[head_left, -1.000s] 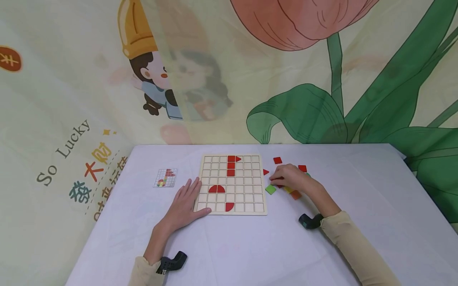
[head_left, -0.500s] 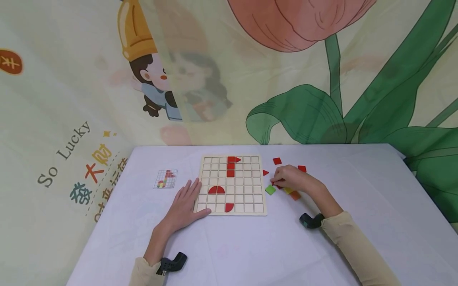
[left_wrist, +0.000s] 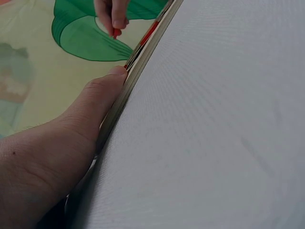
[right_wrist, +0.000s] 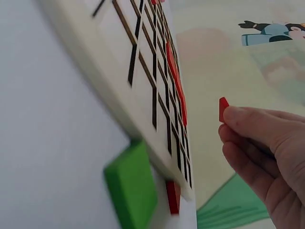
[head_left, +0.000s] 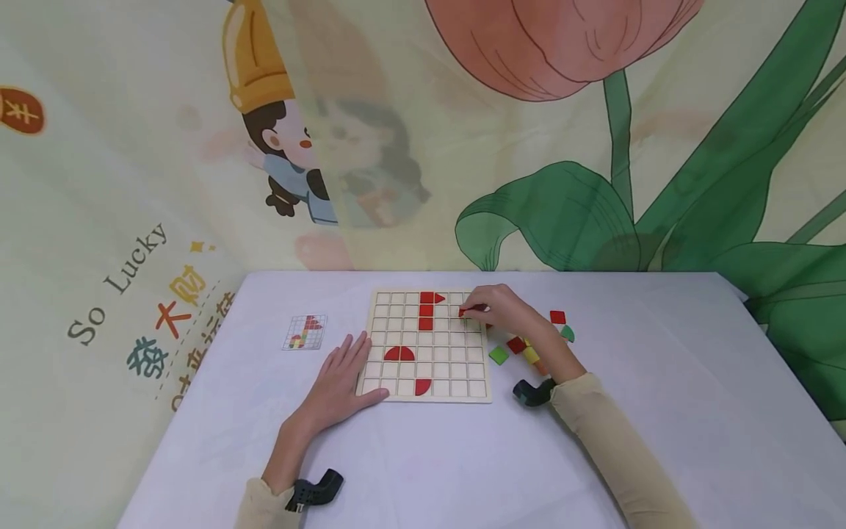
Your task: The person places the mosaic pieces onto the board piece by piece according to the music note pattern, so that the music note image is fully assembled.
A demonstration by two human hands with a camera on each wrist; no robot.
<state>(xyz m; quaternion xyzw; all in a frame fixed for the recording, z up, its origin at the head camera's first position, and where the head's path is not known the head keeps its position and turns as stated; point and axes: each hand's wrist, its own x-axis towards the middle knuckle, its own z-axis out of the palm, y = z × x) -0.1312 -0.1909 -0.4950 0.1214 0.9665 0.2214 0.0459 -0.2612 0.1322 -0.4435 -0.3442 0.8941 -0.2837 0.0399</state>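
My right hand [head_left: 501, 308] pinches a small red tile [right_wrist: 222, 109] between thumb and fingertips, held over the upper right part of the gridded wooden board [head_left: 449, 369]. The tile is mostly covered by the fingers, so its full shape is hidden. On the board, red squares [head_left: 426, 311] form a short column, with a red triangle [head_left: 439, 298] beside the top one. Lower down lie two red quarter-circles [head_left: 399, 354] side by side and another red quarter-circle [head_left: 422, 386] in the bottom row. My left hand [head_left: 338, 376] rests along the board's left edge, fingers extended, thumb at its lower corner.
Right of the board lie loose tiles: a green square [head_left: 499, 355], a red square [head_left: 558, 317], a yellow tile [head_left: 531, 355] and a green rounded tile [head_left: 568, 333]. A small printed pattern card [head_left: 305, 332] sits to the left on the white tablecloth [head_left: 423, 463].
My right hand has moved left from the loose tiles to over the board, carrying the red tile. My left hand has stayed at the board's edge.
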